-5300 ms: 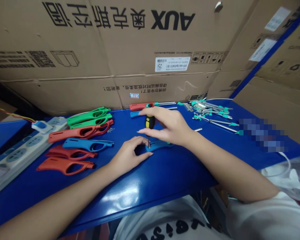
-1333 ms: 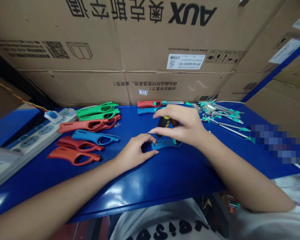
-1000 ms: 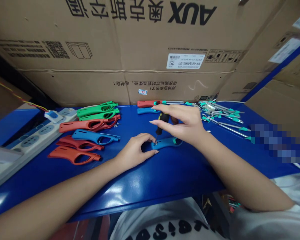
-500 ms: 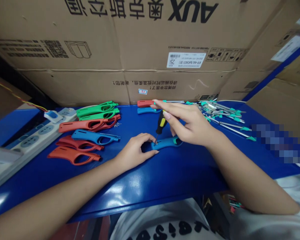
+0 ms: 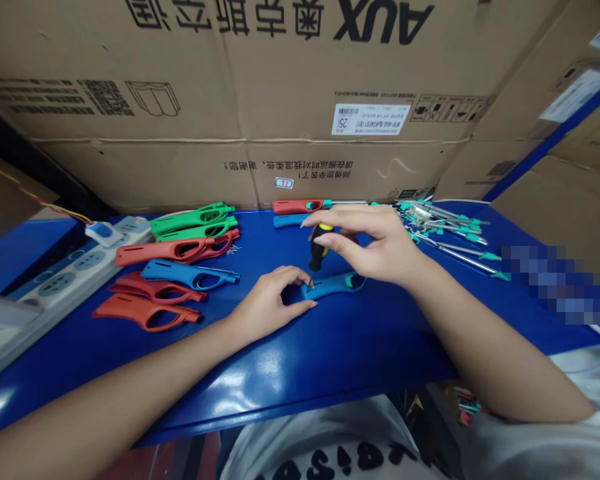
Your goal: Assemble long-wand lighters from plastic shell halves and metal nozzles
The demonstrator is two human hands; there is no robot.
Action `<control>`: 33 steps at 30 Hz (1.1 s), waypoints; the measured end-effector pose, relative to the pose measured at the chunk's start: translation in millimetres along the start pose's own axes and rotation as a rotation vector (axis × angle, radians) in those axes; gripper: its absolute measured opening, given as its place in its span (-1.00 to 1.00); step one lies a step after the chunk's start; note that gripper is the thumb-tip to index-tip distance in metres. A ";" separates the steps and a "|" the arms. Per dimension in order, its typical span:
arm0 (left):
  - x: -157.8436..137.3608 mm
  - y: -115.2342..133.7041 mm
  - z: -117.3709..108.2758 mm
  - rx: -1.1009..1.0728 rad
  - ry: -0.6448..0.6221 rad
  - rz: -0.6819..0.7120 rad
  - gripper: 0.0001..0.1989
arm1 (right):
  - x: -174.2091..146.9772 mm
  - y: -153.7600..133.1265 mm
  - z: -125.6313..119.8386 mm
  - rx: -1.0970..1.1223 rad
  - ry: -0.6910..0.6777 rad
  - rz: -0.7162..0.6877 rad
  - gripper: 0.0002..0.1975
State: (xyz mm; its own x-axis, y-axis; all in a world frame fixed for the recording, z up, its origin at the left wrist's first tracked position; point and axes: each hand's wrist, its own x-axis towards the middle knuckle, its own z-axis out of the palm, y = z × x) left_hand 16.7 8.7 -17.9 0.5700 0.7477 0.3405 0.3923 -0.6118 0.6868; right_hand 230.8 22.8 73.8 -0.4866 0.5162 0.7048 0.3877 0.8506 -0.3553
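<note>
A blue lighter body (image 5: 333, 285) with a green trigger lies on the blue table. My left hand (image 5: 265, 300) is closed round its left end, thumb in front and fingers behind. In my right hand (image 5: 375, 243) is a black and yellow screwdriver (image 5: 317, 257), held upright between thumb and fingers. The screwdriver's tip meets the left end of the blue lighter body; any screw under it is too small to make out. Behind my right hand lie a red lighter (image 5: 293, 206) with a metal tube and a partly hidden blue lighter (image 5: 287, 221).
Orange-red lighter casings (image 5: 147, 313), a blue casing (image 5: 177, 272) and green casings (image 5: 193, 219) lie at the left, beside small loose screws (image 5: 234, 250) and a power strip (image 5: 75, 270). Metal tubes with green parts (image 5: 460, 230) are heaped at the right. A cardboard box (image 5: 205, 120) stands behind.
My right hand's fingers have shifted on the screwdriver handle, and the screwdriver stands more upright. My left hand and the blue lighter body have stayed in place.
</note>
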 end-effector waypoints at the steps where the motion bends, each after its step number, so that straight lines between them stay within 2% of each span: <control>1: 0.1 0.1 0.0 -0.001 -0.002 -0.001 -0.78 | -0.2 0.8 -0.1 -0.074 0.021 -0.024 -0.73; 4: 0.1 0.1 0.0 -0.004 -0.003 0.001 -0.79 | -0.5 0.9 0.3 -0.195 -0.011 -0.066 -0.69; 7: 0.0 0.0 0.0 0.001 0.000 0.001 -0.79 | 0.5 -2.0 1.2 -0.030 -0.059 -0.015 -0.67; 9: -0.1 0.0 0.1 0.002 -0.003 -0.006 -0.78 | 0.8 -3.8 0.9 0.004 -0.015 -0.003 -0.72; 12: -0.3 0.0 0.3 -0.011 0.000 -0.007 -0.78 | -0.4 -5.2 -0.6 -0.188 0.035 -0.047 -0.70; 14: -0.3 0.1 0.2 -0.016 0.006 -0.004 -0.78 | -1.3 -5.8 -0.8 -0.273 0.012 -0.056 -0.69; 17: -0.1 0.0 -0.1 -0.020 0.008 -0.008 -0.77 | -1.2 -5.3 2.5 -0.144 0.007 0.052 -0.73; 20: -0.1 -0.1 -0.3 -0.025 0.003 -0.008 -0.78 | -1.3 -2.4 8.9 -0.068 0.088 0.153 -0.75; 24: -0.7 0.3 -0.6 -0.011 -0.001 -0.015 -0.77 | -4.1 -1.3 15.4 -0.240 0.260 -0.007 -0.74; 26: -1.0 0.6 -0.7 -0.009 0.001 -0.018 -0.77 | -5.3 -3.2 16.4 -0.275 0.226 -0.060 -0.75; 28: -1.1 0.5 -0.5 -0.010 0.001 -0.016 -0.78 | -5.0 -5.6 15.7 -0.245 0.126 -0.054 -0.75; 31: -1.0 -0.2 0.0 -0.010 0.006 -0.009 -0.78 | -1.9 -8.1 12.8 -0.024 -0.008 0.032 -0.68; 33: -0.9 -0.7 0.4 -0.009 0.012 -0.008 -0.77 | 0.0 -8.3 10.6 0.087 -0.017 0.071 -0.74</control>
State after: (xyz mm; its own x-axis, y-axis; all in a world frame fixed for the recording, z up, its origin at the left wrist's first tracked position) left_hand 16.2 8.4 -18.9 0.5584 0.7554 0.3428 0.3900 -0.6038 0.6952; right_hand 219.2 16.8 70.3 -0.4739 0.5765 0.6656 0.3525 0.8169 -0.4565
